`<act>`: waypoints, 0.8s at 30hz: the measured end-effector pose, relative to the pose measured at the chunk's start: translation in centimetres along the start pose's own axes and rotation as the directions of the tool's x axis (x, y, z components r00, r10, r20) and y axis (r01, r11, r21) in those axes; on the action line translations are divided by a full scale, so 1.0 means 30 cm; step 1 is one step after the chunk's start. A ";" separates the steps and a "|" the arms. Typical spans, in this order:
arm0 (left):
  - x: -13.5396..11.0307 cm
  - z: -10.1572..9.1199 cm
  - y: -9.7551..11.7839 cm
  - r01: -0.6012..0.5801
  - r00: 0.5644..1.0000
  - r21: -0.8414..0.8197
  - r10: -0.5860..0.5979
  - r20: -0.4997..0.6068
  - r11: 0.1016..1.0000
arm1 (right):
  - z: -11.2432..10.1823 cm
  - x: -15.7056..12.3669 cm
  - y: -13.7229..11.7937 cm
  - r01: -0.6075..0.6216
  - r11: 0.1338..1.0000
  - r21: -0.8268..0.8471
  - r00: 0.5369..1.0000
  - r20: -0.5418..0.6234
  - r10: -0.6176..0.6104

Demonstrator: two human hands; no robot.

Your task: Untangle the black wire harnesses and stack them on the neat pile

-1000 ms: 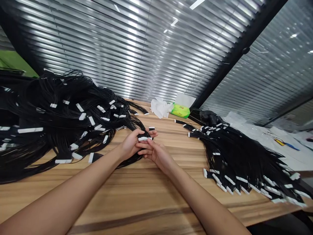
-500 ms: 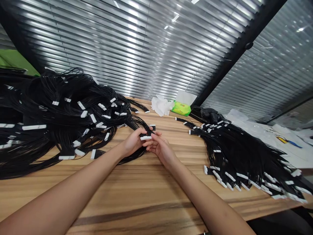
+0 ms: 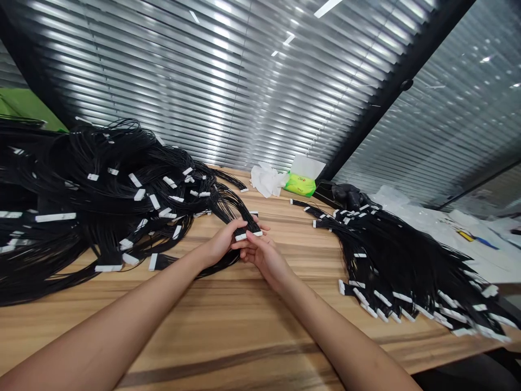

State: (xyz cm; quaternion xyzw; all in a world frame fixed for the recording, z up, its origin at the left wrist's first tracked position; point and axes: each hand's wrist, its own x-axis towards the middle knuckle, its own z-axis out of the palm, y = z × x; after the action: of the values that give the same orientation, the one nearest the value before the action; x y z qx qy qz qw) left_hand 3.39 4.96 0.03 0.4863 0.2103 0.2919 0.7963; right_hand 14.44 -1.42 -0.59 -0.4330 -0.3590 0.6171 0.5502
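Black wire harnesses [image 3: 233, 209] with white connectors run from the left pile to my hands at the middle of the table. My left hand [image 3: 225, 239] is closed on the wires just behind one white connector [image 3: 241, 237]. My right hand [image 3: 264, 252] pinches the wires by a second white connector [image 3: 256, 233], close to the first. The two connectors lie at a slight angle to each other, facing me. Some of the fingertips are hidden behind the wires. Another white connector [image 3: 253, 212] shows just beyond my fingers.
A big tangled pile of black harnesses [image 3: 134, 152] covers the left of the wooden table [image 3: 228, 331]. A fanned-out stack of harnesses [image 3: 399, 260] lies on the right. Crumpled tissue [image 3: 267, 180] and a green tissue pack [image 3: 300, 184] sit at the back, before metal blinds [image 3: 211, 81].
The white connectors in my hands now show as two separate ends, where one white strip showed before. My hands have stayed in nearly the same place, and the view has shifted slightly.
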 end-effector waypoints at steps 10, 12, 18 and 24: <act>0.024 -0.040 -0.002 -0.306 0.844 0.455 0.460 -0.276 0.836 | -0.057 0.041 -0.028 0.307 0.921 -0.240 0.879 -0.300 -0.371; 0.023 -0.041 -0.007 -0.274 0.861 0.467 0.431 -0.270 0.840 | -0.055 0.041 -0.027 0.307 0.908 -0.286 0.876 -0.287 -0.387; 0.032 -0.044 -0.002 -0.266 0.845 0.454 0.432 -0.314 0.850 | -0.041 0.031 -0.018 0.309 0.896 -0.320 0.874 -0.277 -0.400; 0.022 -0.028 0.014 -0.250 0.880 0.415 0.384 -0.278 0.875 | -0.037 0.024 -0.028 0.319 0.885 -0.341 0.873 -0.257 -0.414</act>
State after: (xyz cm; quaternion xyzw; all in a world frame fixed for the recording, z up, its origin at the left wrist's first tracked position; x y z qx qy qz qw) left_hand 3.25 6.10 0.00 0.5941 0.3160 0.4584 0.5806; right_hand 15.76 -0.63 -0.33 -0.5265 -0.4263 0.3623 0.6402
